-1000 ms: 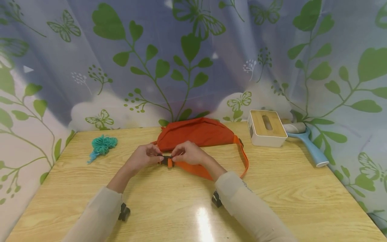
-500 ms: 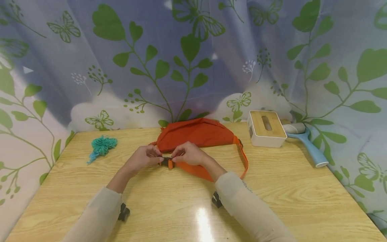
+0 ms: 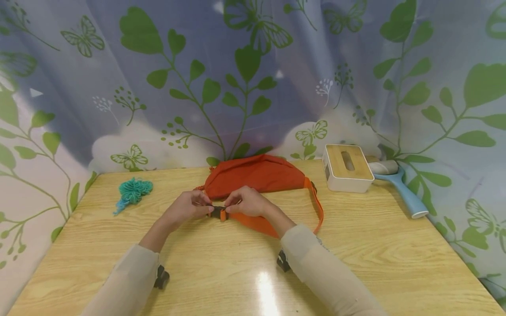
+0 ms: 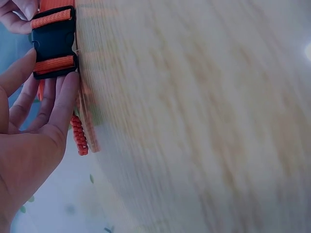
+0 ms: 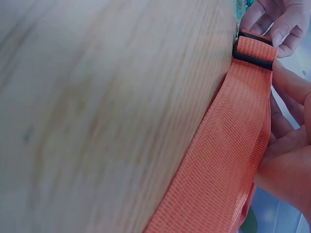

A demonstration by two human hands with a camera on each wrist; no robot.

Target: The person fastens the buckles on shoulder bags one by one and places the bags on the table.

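Observation:
A red-orange waist bag (image 3: pixel 254 176) lies at the back of the table, its orange strap (image 5: pixel 214 141) looping toward the front. Both hands meet at the strap's black plastic buckle (image 4: pixel 54 42), whose halves look joined, with orange webbing through each end. My left hand (image 3: pixel 186 206) pinches the buckle's left end between thumb and fingers. At the other end, my right hand (image 3: pixel 250 202) pinches the buckle by its edge, beside the webbing. A braided orange cord (image 4: pixel 79 136) hangs past the left fingers. The right fingertips are partly hidden behind the strap in the right wrist view.
Teal yarn (image 3: pixel 134 191) lies on the table (image 3: pixel 221 272) at left. At the back right stand a white tissue box (image 3: pixel 349 169) with a wooden lid and a blue-handled lint roller (image 3: pixel 409 197). A patterned curtain (image 3: pixel 253 87) hangs right behind the table.
The buckle has dipped and tilted very slightly in the fingers. Both hands keep nearly the same place and hold, and the bag stays where it was.

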